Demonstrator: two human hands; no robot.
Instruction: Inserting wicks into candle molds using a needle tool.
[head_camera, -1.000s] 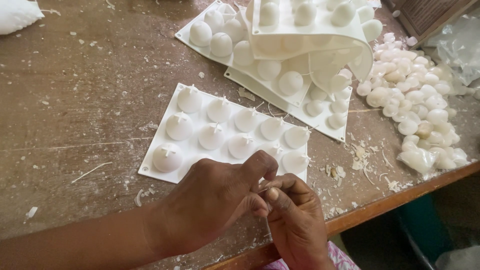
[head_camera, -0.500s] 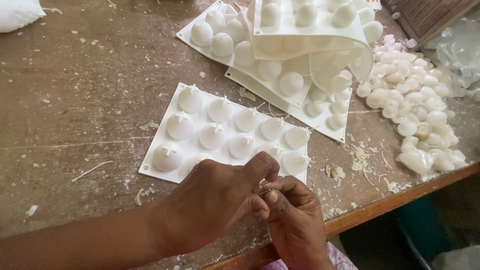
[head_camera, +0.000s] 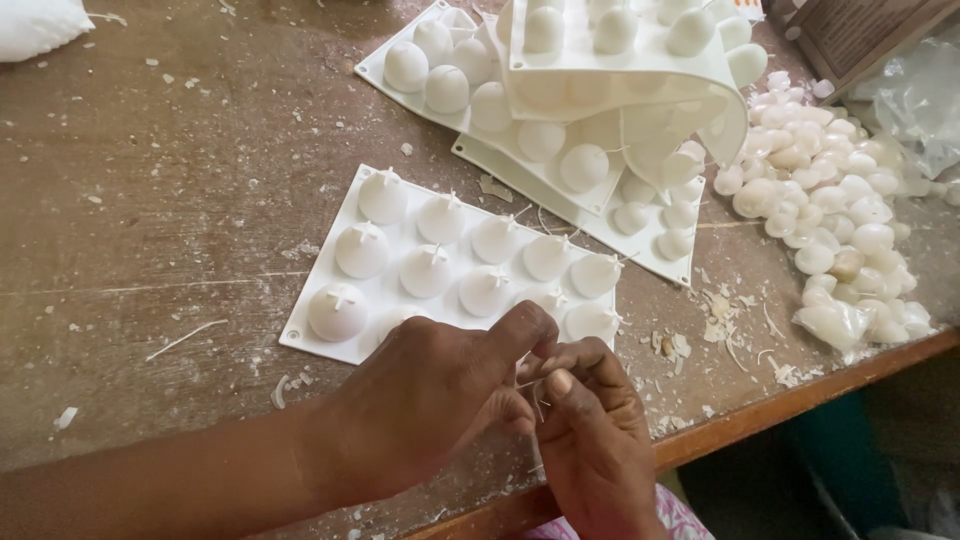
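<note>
At the near edge of the desk (head_camera: 150, 200) we have both hands together: the left hand (head_camera: 430, 400) and right hand (head_camera: 590, 440) meet fingertip to fingertip, pinched on what looks like a thin white wick thread (head_camera: 535, 385), too fine to make out fully. They work over the near side of the flat white dome mould (head_camera: 450, 265), which lies bumps-up just beyond the hands. We count small white crossed slits or wick ends on the tops of most visible domes in this mould, so by our judgement most cavities are already threaded and the one nearest the hands is in hand; the domes hidden under the hands we cannot check. Behind it, a stack of further moulds (head_camera: 560, 150) lies overlapped, the top one (head_camera: 630, 60) bent and curling upward; some threads show there too, but their state is unclear. To the right sits a heap of small white wax pieces (head_camera: 840, 220), touching the stack's edge. Wax crumbs (head_camera: 730, 310) are scattered between.
</note>
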